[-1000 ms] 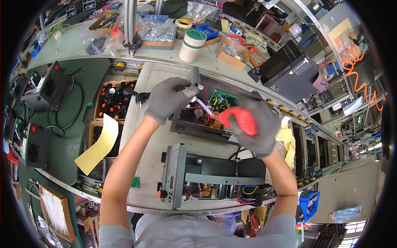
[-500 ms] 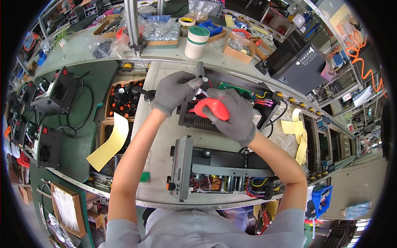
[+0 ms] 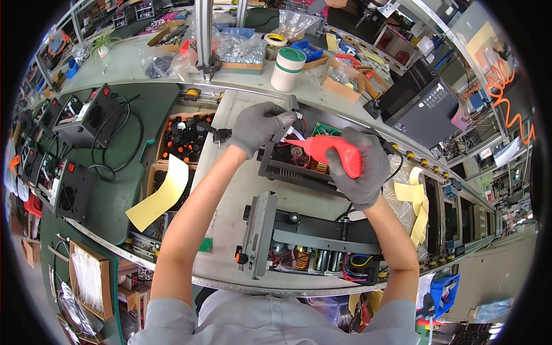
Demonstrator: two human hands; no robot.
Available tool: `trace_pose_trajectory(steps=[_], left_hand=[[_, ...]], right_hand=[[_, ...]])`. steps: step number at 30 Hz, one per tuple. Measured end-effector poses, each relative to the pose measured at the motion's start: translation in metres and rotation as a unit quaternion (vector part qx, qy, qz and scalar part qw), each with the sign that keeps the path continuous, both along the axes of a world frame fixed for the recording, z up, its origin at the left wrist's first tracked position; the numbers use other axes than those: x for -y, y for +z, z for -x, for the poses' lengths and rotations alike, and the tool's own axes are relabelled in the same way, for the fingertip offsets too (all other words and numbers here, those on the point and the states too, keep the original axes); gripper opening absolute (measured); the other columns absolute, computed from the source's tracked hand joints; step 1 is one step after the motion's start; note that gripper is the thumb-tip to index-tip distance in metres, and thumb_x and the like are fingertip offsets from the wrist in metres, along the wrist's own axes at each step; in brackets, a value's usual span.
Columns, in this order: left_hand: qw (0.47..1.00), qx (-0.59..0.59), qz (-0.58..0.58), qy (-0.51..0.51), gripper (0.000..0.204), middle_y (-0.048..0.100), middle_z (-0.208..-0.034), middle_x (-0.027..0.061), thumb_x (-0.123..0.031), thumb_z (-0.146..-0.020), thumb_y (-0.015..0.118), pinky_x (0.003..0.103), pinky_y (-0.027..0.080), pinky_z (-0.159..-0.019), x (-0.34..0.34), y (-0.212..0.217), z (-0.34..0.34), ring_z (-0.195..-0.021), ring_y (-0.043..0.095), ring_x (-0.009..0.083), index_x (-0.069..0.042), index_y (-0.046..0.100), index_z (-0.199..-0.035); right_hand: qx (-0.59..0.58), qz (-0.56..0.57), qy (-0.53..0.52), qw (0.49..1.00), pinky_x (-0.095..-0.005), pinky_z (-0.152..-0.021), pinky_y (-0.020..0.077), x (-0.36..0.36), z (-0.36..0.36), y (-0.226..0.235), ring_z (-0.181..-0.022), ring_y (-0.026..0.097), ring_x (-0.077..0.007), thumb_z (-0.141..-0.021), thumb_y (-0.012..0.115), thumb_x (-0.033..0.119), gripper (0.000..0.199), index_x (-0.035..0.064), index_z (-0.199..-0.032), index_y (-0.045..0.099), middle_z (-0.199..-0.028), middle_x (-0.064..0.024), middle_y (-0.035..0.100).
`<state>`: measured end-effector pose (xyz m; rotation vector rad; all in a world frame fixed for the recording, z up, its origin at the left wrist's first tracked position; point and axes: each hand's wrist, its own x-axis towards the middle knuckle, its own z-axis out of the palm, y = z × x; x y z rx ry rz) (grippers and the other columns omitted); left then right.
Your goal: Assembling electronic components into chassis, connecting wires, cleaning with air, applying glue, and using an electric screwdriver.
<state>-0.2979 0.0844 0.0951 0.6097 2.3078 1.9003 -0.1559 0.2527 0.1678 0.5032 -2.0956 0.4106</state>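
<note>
On my remote feed, the case [image 3: 302, 173] marks the dial's center on the worktop [image 3: 230, 215]. My left hand [image 3: 257, 127] sits at its 10 o'clock end; my right hand [image 3: 361, 169], around the tool [image 3: 339, 152], is over its 3 o'clock end. A second unit [image 3: 322, 237] lies nearer me at 6, a parts box [image 3: 162, 138] at 9; past that, more units [image 3: 86, 118] stand on the mat [image 3: 123, 198]. Behind, on the back bench [image 3: 126, 72], I find the jar [image 3: 284, 80] at 11 and the computer [image 3: 425, 106] at 2; paper strips [image 3: 420, 215] lie on film [image 3: 402, 210] at 4.
</note>
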Motion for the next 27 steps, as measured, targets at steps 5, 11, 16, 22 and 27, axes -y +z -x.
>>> trace_pose_trajectory(steps=[5,11,16,22,27], left_hand=[[1.000,0.008,-0.013,-0.005,0.043,0.066,-0.072,0.0078,-0.043,-0.075,0.071,0.027,0.046,-0.060,0.000,-0.001,-0.002,-0.063,0.058,0.0120,-0.002,0.069,-0.089],[1.000,0.003,-0.009,-0.001,0.041,0.066,-0.071,0.0068,-0.042,-0.076,0.070,0.028,0.046,-0.059,0.001,-0.003,-0.001,-0.061,0.058,0.0117,-0.002,0.069,-0.088],[1.000,0.008,-0.012,-0.010,0.040,0.066,-0.071,0.0064,-0.040,-0.077,0.070,0.027,0.046,-0.059,0.000,0.002,-0.005,-0.062,0.058,0.0112,-0.002,0.068,-0.090],[1.000,0.018,-0.020,-0.002,0.038,0.066,-0.072,0.0064,-0.036,-0.078,0.070,0.026,0.047,-0.060,0.002,0.000,-0.005,-0.062,0.058,0.0101,-0.001,0.068,-0.092],[0.998,0.052,-0.033,-0.017,0.037,0.066,-0.073,0.0056,-0.035,-0.079,0.069,0.025,0.046,-0.060,0.003,-0.001,-0.006,-0.063,0.057,0.0091,-0.001,0.068,-0.093]], right_hand=[[0.002,-0.026,0.004,1.000,-0.0326,-0.057,0.0470,0.005,0.004,-0.001,-0.066,0.060,-0.0250,-0.063,0.078,0.014,0.038,0.0078,-0.096,0.061,-0.080,-0.0093,0.059],[-0.004,-0.037,0.001,0.999,-0.0327,-0.057,0.0470,0.006,0.005,-0.002,-0.066,0.060,-0.0239,-0.063,0.078,0.018,0.038,0.0092,-0.096,0.061,-0.082,-0.0081,0.060],[-0.027,-0.043,-0.009,0.999,-0.0322,-0.055,0.0469,0.002,0.005,-0.001,-0.066,0.060,-0.0241,-0.064,0.078,0.019,0.038,0.0094,-0.097,0.061,-0.082,-0.0082,0.060],[0.010,-0.061,-0.032,0.998,-0.0328,-0.055,0.0470,-0.001,0.002,0.001,-0.065,0.060,-0.0245,-0.064,0.078,0.019,0.037,0.0091,-0.096,0.061,-0.082,-0.0080,0.060],[-0.036,-0.055,0.009,0.998,-0.0318,-0.052,0.0460,-0.002,0.003,0.007,-0.063,0.060,-0.0234,-0.064,0.078,0.018,0.038,0.0093,-0.097,0.061,-0.082,-0.0067,0.060]])
